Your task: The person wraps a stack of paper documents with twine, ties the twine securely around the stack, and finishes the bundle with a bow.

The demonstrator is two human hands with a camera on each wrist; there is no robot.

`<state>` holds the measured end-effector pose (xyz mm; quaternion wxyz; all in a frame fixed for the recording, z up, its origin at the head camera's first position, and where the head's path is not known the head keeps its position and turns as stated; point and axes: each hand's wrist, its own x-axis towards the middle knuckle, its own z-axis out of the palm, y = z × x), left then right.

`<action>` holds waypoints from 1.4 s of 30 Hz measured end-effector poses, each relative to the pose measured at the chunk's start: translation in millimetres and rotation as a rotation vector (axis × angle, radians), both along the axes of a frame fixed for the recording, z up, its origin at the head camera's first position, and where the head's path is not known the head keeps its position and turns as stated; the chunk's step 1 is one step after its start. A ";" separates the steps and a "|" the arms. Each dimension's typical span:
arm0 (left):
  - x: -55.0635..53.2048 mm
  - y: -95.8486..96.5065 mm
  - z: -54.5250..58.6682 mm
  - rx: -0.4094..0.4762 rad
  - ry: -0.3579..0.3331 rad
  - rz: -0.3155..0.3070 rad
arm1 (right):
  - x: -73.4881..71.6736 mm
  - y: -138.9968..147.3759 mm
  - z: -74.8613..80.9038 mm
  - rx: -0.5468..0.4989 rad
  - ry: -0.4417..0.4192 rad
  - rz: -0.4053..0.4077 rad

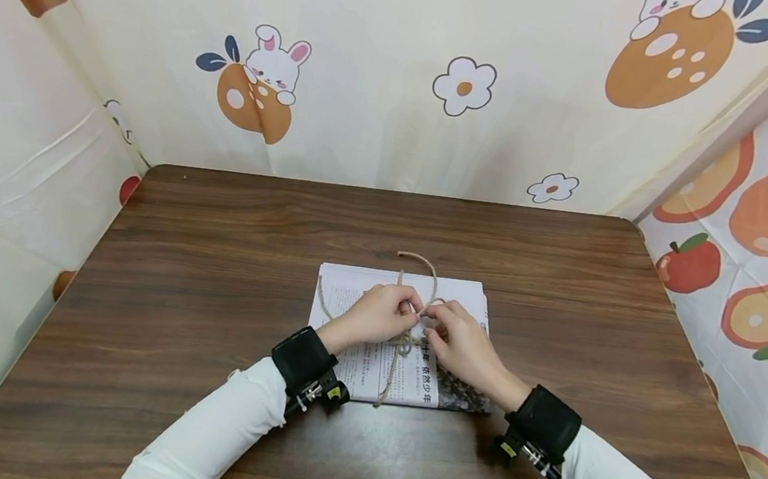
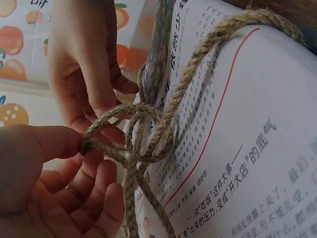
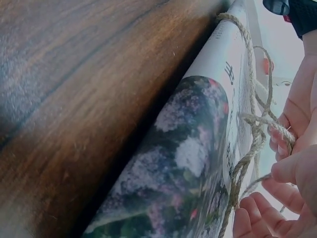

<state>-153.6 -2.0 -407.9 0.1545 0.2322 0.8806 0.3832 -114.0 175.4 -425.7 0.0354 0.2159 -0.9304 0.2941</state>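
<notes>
A folded stack of newspaper lies on the table with brown twine crossed and knotted over its top. My left hand pinches a twine loop between thumb and fingers, just above the knot. Beside it, my right hand holds twine between thumb and curled fingers, its fingertips close behind the loop in the left wrist view. One loose twine end arcs past the paper's far edge, and another strand lies at the left. A flower photo covers the paper's right front corner.
The brown wooden table carries the bundle near its middle. Printed curtains with fruit, flowers and rabbits hang behind and at both sides. Black wrist straps with small cameras sit over white sleeves.
</notes>
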 end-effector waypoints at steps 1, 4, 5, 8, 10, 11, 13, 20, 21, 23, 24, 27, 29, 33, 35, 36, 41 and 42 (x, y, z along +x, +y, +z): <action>-0.1 -0.1 0.1 0.001 -0.001 -0.003 | -0.6 0.0 0.0 -0.006 -0.006 0.003; -0.3 -0.3 0.0 0.000 0.006 -0.009 | -2.3 -0.2 -0.3 -0.014 -0.031 0.006; -0.3 -0.3 0.1 0.001 0.008 -0.010 | -2.7 -0.5 -0.1 -0.018 -0.042 0.006; -0.2 -0.3 0.3 0.007 0.012 -0.015 | -3.7 -1.1 0.3 -0.025 -0.068 0.004; -0.2 -0.5 -0.2 0.012 0.011 -0.020 | -3.9 -1.5 1.0 -0.031 -0.087 -0.001; -0.2 -0.6 -0.4 0.015 0.010 -0.021 | -3.9 -1.5 1.5 -0.033 -0.103 -0.003; 0.1 -1.0 -0.4 0.021 0.005 -0.024 | -3.9 -1.0 2.6 -0.041 -0.145 -0.004; 1.8 -2.1 1.5 0.036 -0.017 -0.024 | -5.2 1.9 9.5 -0.158 -0.419 -0.031; 1.8 -2.2 1.6 0.036 -0.019 -0.026 | -5.7 2.5 9.8 -0.176 -0.445 -0.031; 1.9 -2.6 1.8 0.039 -0.025 -0.033 | -6.7 3.4 10.2 -0.222 -0.502 -0.037; 1.9 -2.8 1.7 0.041 -0.026 -0.038 | -7.1 4.1 10.3 -0.246 -0.526 -0.039; 1.4 -3.6 1.6 0.047 -0.028 -0.050 | -8.5 6.0 10.5 -0.327 -0.597 -0.046; 0.7 -4.2 1.6 0.049 -0.027 -0.057 | -9.0 7.3 10.8 -0.371 -0.634 -0.051; -1.4 -6.3 2.6 0.067 -0.057 -0.075 | -10.2 9.4 13.8 -0.430 -0.704 -0.072; -2.6 -8.0 2.5 0.078 -0.090 -0.084 | -10.7 10.8 16.0 -0.440 -0.724 -0.084; -3.3 -9.0 2.3 0.085 -0.107 -0.086 | -11.1 11.4 17.0 -0.442 -0.734 -0.093; -6.7 -14.0 -0.3 0.103 -0.169 -0.105 | -12.5 15.7 19.0 -0.446 -0.772 -0.107; -7.3 -15.0 -0.8 0.109 -0.182 -0.112 | -12.9 16.5 18.8 -0.447 -0.777 -0.104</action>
